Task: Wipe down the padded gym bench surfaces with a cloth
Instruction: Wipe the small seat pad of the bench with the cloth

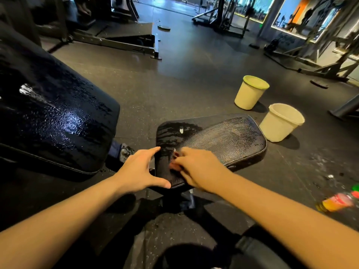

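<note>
The black padded seat pad (223, 140) lies low in the middle, wet and streaked on its left part, dull on the right. My right hand (200, 167) presses a small reddish cloth (174, 165) onto the pad's near left corner; the hand is blurred and the cloth mostly hidden under the fingers. Fingers spread, my left hand (141, 169) rests against the pad's left edge with the thumb on its front rim. The large black back pad (52, 117) rises at the left, glistening wet.
Two cream buckets stand on the rubber floor right of the seat, one with a green rim (250, 92) and one plain (280, 122). A colourful bottle (338, 202) lies at the right edge. Machine frames (124, 43) stand further back.
</note>
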The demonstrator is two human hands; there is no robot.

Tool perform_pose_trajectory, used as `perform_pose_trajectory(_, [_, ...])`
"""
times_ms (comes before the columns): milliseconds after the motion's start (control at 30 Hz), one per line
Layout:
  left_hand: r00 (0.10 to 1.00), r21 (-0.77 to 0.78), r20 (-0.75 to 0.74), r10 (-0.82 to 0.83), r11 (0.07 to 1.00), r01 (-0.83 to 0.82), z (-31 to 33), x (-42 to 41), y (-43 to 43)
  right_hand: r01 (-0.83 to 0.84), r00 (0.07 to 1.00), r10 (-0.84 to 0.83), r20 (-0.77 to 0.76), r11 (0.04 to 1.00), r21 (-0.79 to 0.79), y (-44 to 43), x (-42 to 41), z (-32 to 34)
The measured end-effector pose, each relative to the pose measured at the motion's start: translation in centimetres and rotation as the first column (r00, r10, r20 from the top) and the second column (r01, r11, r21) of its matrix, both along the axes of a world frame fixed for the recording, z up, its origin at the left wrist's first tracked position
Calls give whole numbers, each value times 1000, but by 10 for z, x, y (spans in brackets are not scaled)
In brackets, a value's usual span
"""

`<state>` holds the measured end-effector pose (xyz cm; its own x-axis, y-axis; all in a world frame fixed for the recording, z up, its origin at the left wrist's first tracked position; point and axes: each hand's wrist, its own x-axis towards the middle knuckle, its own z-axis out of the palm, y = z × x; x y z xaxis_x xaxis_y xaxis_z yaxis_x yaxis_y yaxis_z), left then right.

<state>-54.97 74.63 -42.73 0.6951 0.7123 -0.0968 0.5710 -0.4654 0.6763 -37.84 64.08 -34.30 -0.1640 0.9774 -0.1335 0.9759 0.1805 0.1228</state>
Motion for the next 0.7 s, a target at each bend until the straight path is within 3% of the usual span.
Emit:
perform_pose_trajectory(67, [1000,16,-3,1,1000,-1,-1,1,-1,147,985,-150,82,988,48,10,34,19])
perform_pose_trajectory(133, [1000,20,6,11,1000,-12,-2,3,-3,356,916,-389,99,902,244,35,72,31])
perform_pose_trajectory(200, [1000,8,12,24,1000,-24,-4,4,-2,454,863,-502,64,824,339,59,73,28])
perform_pose_trajectory(267, [1000,4,7,23,1000,-23,-3,3,-1,411,904,-428,18,878,248,68,36,10])
perform_pose_trajectory(333, [1000,5,14,23,1000,-23,-3,3,-1,215,977,-215,-20,974,76,48,-7,-5])
perform_pose_trajectory(400, [999,-6,25,22,1000,-22,-3,3,-1,-23,999,22,-32,999,-33,13,-19,-6])
perform_pose_trajectory(433, [999,-13,33,27,1000,-27,-4,3,-1,-59,998,58,-21,997,-49,5,-8,2])
perform_pose_trajectory(533, [998,-10,41,37,999,-37,-8,3,0,196,974,-206,96,975,106,30,48,24])
perform_pose_trajectory(600, [998,-9,55,41,999,-41,-9,4,0,396,893,-439,96,869,297,64,79,29])
perform_pose_trajectory(633, [997,-11,63,44,999,-43,-9,5,-1,458,863,-501,61,829,321,80,78,26])
perform_pose_trajectory(700, [997,-15,69,42,999,-42,-8,4,0,474,869,-495,9,839,268,104,48,10])
